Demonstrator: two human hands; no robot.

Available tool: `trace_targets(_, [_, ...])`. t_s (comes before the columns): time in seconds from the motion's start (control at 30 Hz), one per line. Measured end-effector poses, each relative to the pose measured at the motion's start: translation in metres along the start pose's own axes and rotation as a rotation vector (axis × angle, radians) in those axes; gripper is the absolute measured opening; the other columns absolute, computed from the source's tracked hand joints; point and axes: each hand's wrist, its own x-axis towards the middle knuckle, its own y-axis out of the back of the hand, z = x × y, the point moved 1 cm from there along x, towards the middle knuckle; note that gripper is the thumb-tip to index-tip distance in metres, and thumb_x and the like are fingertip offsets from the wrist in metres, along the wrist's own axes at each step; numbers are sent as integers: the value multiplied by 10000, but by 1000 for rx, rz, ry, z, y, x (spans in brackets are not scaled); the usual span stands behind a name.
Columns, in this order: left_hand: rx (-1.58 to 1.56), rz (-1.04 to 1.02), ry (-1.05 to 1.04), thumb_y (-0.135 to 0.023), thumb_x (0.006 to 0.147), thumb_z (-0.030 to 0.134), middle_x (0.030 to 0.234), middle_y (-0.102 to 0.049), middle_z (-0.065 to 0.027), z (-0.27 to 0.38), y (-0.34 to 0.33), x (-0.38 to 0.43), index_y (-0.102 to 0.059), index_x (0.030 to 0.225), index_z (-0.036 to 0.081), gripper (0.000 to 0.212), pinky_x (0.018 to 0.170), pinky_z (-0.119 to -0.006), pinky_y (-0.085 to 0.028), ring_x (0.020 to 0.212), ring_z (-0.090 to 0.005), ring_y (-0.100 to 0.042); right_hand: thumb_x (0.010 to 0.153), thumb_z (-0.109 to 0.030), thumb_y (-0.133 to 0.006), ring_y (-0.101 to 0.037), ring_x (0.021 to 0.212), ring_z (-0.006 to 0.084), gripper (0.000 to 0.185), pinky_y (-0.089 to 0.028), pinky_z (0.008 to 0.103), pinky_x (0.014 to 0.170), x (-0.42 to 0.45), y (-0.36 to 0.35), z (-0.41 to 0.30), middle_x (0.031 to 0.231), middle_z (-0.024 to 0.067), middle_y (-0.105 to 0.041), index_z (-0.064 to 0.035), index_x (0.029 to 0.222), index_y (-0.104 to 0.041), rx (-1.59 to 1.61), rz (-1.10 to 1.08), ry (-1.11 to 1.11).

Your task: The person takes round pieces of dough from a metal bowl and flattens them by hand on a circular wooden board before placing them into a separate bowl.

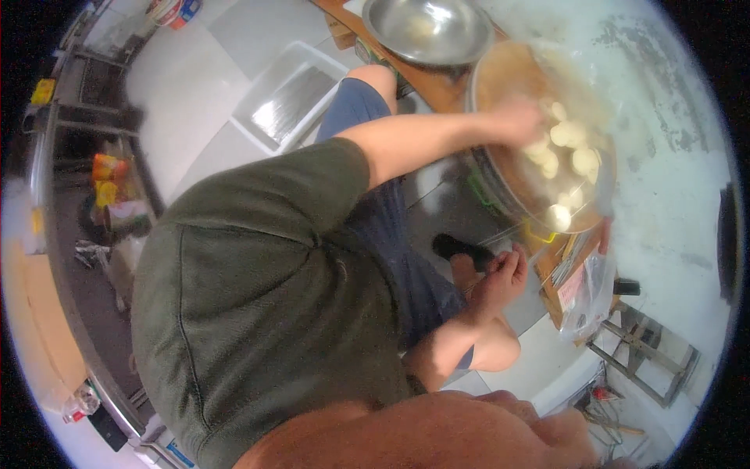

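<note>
My left hand (521,120), blurred, reaches over a large round basin (498,170) with a brownish inside. Pale, rounded pieces of food (568,135) lie in the basin beside its fingers; whether it holds one is hidden by the blur. Below the basin's near rim is my right hand (507,269), its fingertips pinched together on what looks like a thin stick. Fine straight lines, apparently thin sticks, run near it towards the rim. One pale round piece (558,218) sits by the basin's lower edge, with a thin stick close to it.
A steel bowl (430,29) stands beyond the basin on a wooden board. Thin sticks (565,264) and a clear plastic bag (592,293) lie on the wood at the lower right. A white plastic tub (281,105) is on the tiled floor. A metal frame (644,352) stands by the wall.
</note>
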Motion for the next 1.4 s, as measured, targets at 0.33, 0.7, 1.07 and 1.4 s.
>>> trace_targets(0.33, [84,-275,-96,-613,807,328,1118,-595,-174,68,-42,79,-672,1009,44,354,946,-452,-383,1120,-338,-505,946,-89,-482,-398,515,40,191,-297,161,436,10,39,38,678,3,-500,9,1086,-566,-315,51,198])
trace_targets(0.7, [-188,-163,-32,-658,766,204,964,-657,-170,78,-45,71,-635,980,4,293,797,-399,-480,920,-319,-622,951,-179,-476,-494,641,105,259,-386,225,536,7,53,43,795,38,-555,-8,1125,-565,-590,76,219])
trace_targets(1.07, [-1448,-288,345,-560,919,152,1027,-623,-158,44,-22,23,-484,1106,-42,280,712,-326,-574,883,-264,-672,948,-123,-495,-445,574,58,219,-353,187,522,-1,13,10,668,13,-534,36,1047,-609,-137,5,61])
trace_targets(1.4, [-1603,-279,291,-551,904,54,1097,-610,-196,39,-7,7,-484,1167,-80,302,833,-376,-552,985,-293,-643,925,-126,-524,-495,630,85,206,-402,216,588,-10,2,-1,676,15,-554,32,993,-638,-345,13,167])
